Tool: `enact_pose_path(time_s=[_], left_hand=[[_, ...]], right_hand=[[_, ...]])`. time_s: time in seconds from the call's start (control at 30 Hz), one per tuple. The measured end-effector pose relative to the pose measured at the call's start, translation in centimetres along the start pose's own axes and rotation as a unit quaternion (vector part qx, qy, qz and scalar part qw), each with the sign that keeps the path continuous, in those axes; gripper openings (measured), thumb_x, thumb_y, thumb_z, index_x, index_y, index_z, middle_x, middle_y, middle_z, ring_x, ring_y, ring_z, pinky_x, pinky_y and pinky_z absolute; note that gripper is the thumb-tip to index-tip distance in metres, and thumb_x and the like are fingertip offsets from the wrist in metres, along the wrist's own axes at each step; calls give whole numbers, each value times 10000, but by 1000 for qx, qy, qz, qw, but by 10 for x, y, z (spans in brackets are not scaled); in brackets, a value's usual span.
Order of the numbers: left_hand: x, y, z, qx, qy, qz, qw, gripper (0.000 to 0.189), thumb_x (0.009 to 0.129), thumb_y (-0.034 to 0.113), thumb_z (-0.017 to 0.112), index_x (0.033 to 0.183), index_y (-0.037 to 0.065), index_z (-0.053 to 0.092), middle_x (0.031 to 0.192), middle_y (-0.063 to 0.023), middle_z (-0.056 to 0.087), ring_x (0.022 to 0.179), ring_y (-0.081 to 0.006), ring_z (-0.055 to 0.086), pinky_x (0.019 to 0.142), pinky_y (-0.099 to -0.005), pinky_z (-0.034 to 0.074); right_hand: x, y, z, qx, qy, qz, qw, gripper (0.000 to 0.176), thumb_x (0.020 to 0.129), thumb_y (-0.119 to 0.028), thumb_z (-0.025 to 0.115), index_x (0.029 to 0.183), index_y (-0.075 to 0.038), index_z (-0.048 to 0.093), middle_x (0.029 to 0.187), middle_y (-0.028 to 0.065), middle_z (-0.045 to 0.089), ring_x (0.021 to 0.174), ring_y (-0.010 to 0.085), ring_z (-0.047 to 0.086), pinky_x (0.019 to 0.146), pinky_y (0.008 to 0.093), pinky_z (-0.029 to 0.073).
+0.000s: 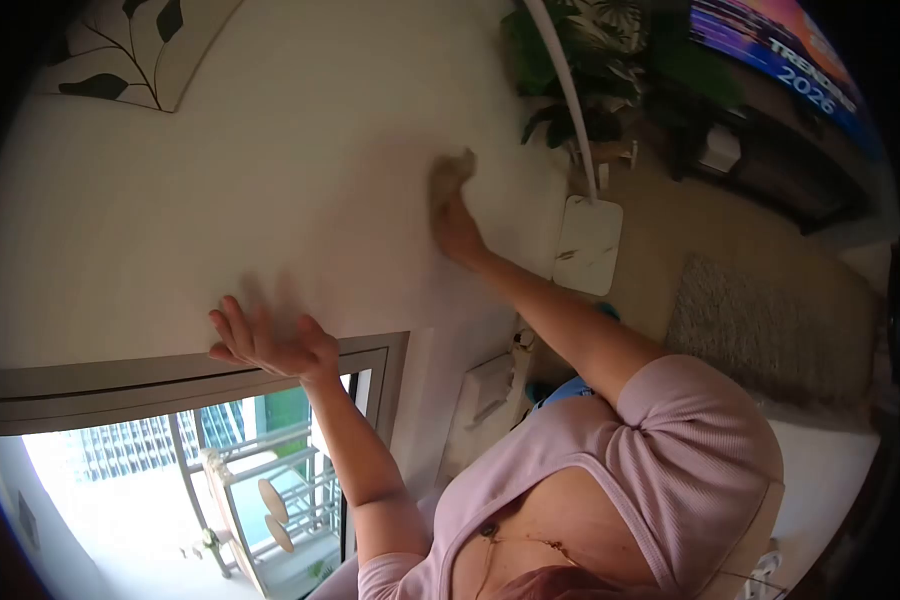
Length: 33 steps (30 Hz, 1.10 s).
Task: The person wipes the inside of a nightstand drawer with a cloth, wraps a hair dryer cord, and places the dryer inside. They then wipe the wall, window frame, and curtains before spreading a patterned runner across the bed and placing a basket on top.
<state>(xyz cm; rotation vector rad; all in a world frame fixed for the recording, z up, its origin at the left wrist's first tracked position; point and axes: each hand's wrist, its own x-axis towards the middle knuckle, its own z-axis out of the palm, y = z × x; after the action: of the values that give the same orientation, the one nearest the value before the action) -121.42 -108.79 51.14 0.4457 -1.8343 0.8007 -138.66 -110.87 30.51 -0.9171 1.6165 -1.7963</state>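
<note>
My left hand (275, 345) is raised near the pale wall (200, 220), just above the top of the window frame (370, 350). Its fingers are spread, with nothing between them. My right hand (457, 225) reaches higher, against or close to the same wall, its wrist bent. Motion blurs its fingers, and a dull beige patch shows at their end; whether that is fingers or a held thing cannot be made out. Soft shadows lie on the wall beside both hands.
A leaf-patterned picture (120, 55) is at the upper left. Plants (600, 75), a curved white pole (570, 95) and a marble-patterned top (587, 245) stand right of the wall. Beyond are a lit screen (785, 55), dark stand (770, 160) and grey rug (760, 320). A balcony shows outside.
</note>
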Motion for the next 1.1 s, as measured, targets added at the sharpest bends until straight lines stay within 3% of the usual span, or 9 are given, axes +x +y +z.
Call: enact_pose_path(time_s=[0.1,0.13,0.2,0.3,0.4,0.6,0.7,0.93,1.1], left_hand=[[1,3,-3,21,-28,7,999,386,867,401,446,1085,91,523,1186,-175,549,1220,-325,419,1094,-472,39],[1,5,-3,27,-30,1,999,387,868,402,440,1073,87,532,1165,-174,563,1210,-324,431,1094,-472,36],[2,8,2,37,-27,-6,999,392,869,405,426,1048,79,550,1121,-172,590,1190,-320,454,1095,-471,28],[1,10,6,56,-23,-21,998,385,868,393,434,1009,64,575,1121,-148,596,1177,-305,475,1093,-473,50],[3,10,5,95,-42,-11,995,392,866,400,434,1002,63,582,1124,-140,596,1171,-297,480,1091,-478,56],[3,10,6,102,-60,5,993,422,869,428,402,979,69,595,1112,-143,600,1158,-293,485,1094,-473,51],[2,10,6,97,-62,4,993,431,869,427,390,973,63,596,1098,-148,606,1156,-298,486,1096,-465,46],[7,16,8,84,-69,11,994,428,869,414,388,916,53,613,1066,-155,618,1132,-305,505,1096,-458,29],[1,11,5,92,-71,1,993,437,859,445,395,866,71,622,1029,-144,634,1122,-299,513,1101,-459,5]], right_hand=[[15,-5,-16,-206,-200,147,947,528,883,-100,456,1311,114,232,1170,269,475,1084,357,473,884,468,395],[13,-16,-11,-499,-322,1,804,531,880,-105,461,1317,98,235,1168,265,476,1081,365,471,880,479,388],[-10,-23,11,-593,-335,-193,707,522,878,-127,467,1321,56,260,1164,258,478,1075,387,467,893,512,358],[-105,-20,43,-78,-79,-236,965,486,880,-179,469,1317,-22,326,1157,247,481,1066,430,455,943,576,287],[-95,-13,14,-199,-239,-246,918,494,887,-261,442,1314,-34,338,1198,245,453,1132,422,416,977,614,211],[48,83,-15,-410,-83,-149,896,364,877,-197,434,1173,9,488,1234,218,438,1200,374,360,959,598,245],[80,70,-32,6,-57,100,993,329,887,-90,401,1178,59,442,1186,232,448,1153,361,387,983,462,301],[-98,-54,17,36,-246,-276,929,542,804,-156,544,1320,-142,378,1307,152,362,1252,359,302,1035,551,184],[-25,8,9,-124,-185,-297,929,238,771,-237,545,968,-125,617,903,95,615,964,265,545,912,509,343]])
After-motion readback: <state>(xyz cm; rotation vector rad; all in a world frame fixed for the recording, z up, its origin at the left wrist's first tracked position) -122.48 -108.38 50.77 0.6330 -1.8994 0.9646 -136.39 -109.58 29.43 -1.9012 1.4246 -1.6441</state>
